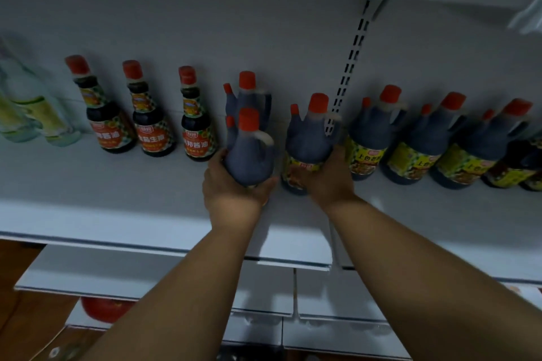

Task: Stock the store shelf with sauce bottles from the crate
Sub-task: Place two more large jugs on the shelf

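The shelf [117, 184] is flat, smooth and white, like painted metal. A strip with dark slots [350, 64] runs up its back wall at about 1 o'clock.

The left hand [234, 193] curls its fingers and thumb around the fat bottom of a dark sauce jug [250, 152]. The jug is shiny plastic with a red cap, a small red spout and a loop handle. It leans a little, and its base looks to be at the shelf, though the hand hides it. Another jug like it [249, 97] stands right behind, at 12 o'clock from this one.

The right hand [328, 182] wraps around the lower part of a second dark jug [311, 141] with a yellow label. This jug stands on the shelf just beside the first, at its 3 o'clock.

More yellow-label jugs [425, 143] stand in a row at 3 o'clock. At 9 o'clock are three slim glass-like bottles with red labels [154, 123]. Farther at 9 o'clock are pale, blurry clear bottles [32, 108].
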